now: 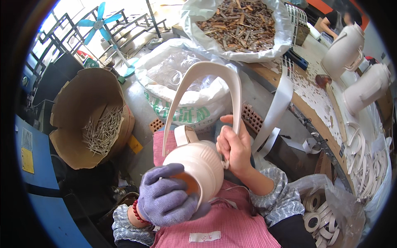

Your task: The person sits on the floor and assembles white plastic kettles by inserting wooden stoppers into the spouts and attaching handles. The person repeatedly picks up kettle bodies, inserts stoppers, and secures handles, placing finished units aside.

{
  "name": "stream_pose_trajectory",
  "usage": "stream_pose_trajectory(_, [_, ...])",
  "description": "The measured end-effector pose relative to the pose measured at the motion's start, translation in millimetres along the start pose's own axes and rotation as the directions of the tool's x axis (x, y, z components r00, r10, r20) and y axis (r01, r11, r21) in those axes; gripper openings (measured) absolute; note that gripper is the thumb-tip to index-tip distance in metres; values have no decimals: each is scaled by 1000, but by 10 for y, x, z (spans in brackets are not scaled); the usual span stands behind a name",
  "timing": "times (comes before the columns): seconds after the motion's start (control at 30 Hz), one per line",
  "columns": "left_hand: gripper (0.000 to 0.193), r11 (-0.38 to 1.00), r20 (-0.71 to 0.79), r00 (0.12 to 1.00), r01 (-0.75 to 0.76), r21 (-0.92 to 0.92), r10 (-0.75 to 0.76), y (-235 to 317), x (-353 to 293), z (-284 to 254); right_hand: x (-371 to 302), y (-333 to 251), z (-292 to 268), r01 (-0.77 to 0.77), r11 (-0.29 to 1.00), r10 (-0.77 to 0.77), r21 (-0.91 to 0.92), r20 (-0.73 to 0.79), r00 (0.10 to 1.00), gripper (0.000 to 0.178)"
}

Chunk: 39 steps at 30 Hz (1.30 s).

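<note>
A beige plastic jug body [196, 159], ribbed round its shoulder, lies tilted over my lap with its round opening toward my left hand. My left hand [167, 196], in a purple-grey knit glove, is closed over the rim of that opening; the thumb and some fingertips are hidden. On the far side of the jug stands a long arched carrying handle [209, 68] of the same beige. My right hand [235, 146] is bare and wraps the handle's right end, close to where it meets the jug. The handle's left end hangs apart from the body.
At left stands a cardboard drum [62, 120] with thin pale sticks. Ahead are a white sack [144, 70] of clear plastic rings and another sack [190, 16] of brown scraps. A bench [316, 120] at right bears a mallet [324, 80] and two beige jugs [343, 49]; a person works beyond.
</note>
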<state>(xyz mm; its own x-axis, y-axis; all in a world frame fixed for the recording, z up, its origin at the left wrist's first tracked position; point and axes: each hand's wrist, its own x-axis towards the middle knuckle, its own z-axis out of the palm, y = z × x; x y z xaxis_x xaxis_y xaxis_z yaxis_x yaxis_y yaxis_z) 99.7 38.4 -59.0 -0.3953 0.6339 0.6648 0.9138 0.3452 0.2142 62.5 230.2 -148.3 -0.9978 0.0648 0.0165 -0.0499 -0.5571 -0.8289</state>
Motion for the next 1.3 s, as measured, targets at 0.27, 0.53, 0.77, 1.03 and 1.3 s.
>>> stream_pose_trajectory(0.27, [35, 50, 172, 323, 577, -815, -931, -448, -362, 46, -40, 151, 134, -31, 971, 65, -236, 138, 988, 30])
stream_pose_trajectory(0.53, [28, -350, 442, 383, 288, -891, -811, -451, -782, 548, 90, 27, -151, -301, 950, 312, -84, 238, 920, 37])
stream_pose_trajectory(0.77, [26, -333, 427, 294, 319, -887, -855, -250, -755, 529, 0, -35, -75, -334, 919, 374, -208, 199, 906, 33])
stream_pose_trajectory(1.03, [22, 207, -27, 459, 348, -914, -888, -230, -772, 660, -222, 110, -40, 243, 847, -137, -472, 246, 959, 37])
stream_pose_trajectory(1.3, [42, 154, 140, 601, 410, -899, -787, -823, -783, -128, 667, -183, 104, 363, 799, 98, -479, 700, 707, 62])
